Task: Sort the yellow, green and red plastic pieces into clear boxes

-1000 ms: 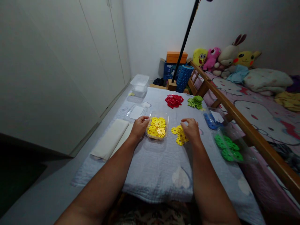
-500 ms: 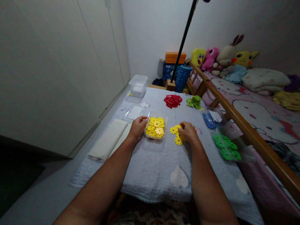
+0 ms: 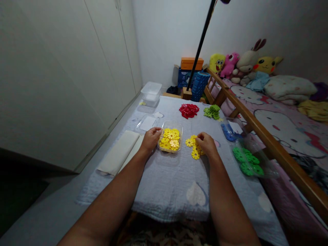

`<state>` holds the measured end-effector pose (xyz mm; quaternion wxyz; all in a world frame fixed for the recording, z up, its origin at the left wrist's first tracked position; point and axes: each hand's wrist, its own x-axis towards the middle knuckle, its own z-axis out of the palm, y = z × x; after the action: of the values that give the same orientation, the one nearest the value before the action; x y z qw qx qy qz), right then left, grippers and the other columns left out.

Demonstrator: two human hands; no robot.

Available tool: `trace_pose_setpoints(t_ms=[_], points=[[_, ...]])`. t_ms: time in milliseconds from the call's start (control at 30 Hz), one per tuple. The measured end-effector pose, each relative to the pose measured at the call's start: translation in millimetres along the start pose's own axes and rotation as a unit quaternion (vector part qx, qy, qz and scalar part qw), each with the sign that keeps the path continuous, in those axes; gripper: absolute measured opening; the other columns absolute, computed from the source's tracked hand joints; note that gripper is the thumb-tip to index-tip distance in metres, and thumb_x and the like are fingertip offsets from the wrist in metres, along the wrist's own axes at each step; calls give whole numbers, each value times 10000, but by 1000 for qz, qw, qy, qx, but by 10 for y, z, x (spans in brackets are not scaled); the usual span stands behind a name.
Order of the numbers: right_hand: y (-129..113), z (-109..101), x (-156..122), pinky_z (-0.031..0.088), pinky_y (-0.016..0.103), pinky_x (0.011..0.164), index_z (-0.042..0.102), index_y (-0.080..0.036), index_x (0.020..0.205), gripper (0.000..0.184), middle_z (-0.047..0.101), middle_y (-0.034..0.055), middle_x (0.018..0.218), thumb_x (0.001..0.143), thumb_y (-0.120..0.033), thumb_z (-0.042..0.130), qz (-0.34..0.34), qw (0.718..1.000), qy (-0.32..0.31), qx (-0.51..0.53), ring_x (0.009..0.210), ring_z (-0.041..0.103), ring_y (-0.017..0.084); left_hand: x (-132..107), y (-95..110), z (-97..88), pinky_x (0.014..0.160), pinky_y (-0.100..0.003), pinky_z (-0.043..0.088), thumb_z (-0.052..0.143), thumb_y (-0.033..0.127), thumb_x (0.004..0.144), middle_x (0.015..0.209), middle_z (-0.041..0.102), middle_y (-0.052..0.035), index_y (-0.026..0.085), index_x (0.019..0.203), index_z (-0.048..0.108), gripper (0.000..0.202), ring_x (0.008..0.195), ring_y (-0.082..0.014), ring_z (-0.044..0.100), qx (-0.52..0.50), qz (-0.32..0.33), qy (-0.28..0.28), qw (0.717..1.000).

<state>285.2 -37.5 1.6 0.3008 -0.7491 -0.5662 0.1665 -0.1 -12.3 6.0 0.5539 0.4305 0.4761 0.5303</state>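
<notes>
A clear plastic tray (image 3: 180, 130) full of yellow flower-shaped discs sits on a pale blue quilt (image 3: 169, 184). My left hand (image 3: 151, 139) grips the tray's left rim, fingers curled over its edge. A small loose pile of yellow discs (image 3: 192, 149) lies to the right of the tray. My right hand (image 3: 207, 145) rests on that pile with fingers curled down onto the discs; whether it has any pinched is hidden.
Red discs (image 3: 189, 110) and light green discs (image 3: 212, 111) lie in piles farther back. Blue discs (image 3: 229, 132) and dark green discs (image 3: 247, 163) sit in clear containers at the right. A wooden bed rail (image 3: 266, 136) runs along the right; a folded white cloth (image 3: 118, 155) lies left.
My right hand dropped from a raised pinch onto the loose yellow pile and settled there. My left hand has kept its grip on the tray.
</notes>
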Motion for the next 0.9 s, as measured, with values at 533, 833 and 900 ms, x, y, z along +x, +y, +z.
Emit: trace_pose_setpoints(t_ms=[533,833,900], points=[[-356,-8,-136,457,307,711,632,-223,797,278,635,-7,750,721,-481,702,-61,945,22,321,705,565,169,5,-2,3,635,-277,514,771,457,657,775,729,-24,159,891,689,387,682,-170,651,4,-1,-3,1000],[-753,218,-432,452,403,922,699,-245,860,120,725,28,868,797,-335,649,-173,964,10,204,912,620,235,45,-70,-23,653,-277,505,788,480,642,791,714,-26,150,918,703,438,688,-167,643,3,-2,-3,1000],[-801,253,-446,422,432,970,701,-255,865,90,736,25,881,803,-296,649,-174,971,18,163,945,619,245,49,-78,-23,651,-275,505,793,477,641,793,716,-26,151,918,704,437,686,-164,640,0,-2,-3,1000]])
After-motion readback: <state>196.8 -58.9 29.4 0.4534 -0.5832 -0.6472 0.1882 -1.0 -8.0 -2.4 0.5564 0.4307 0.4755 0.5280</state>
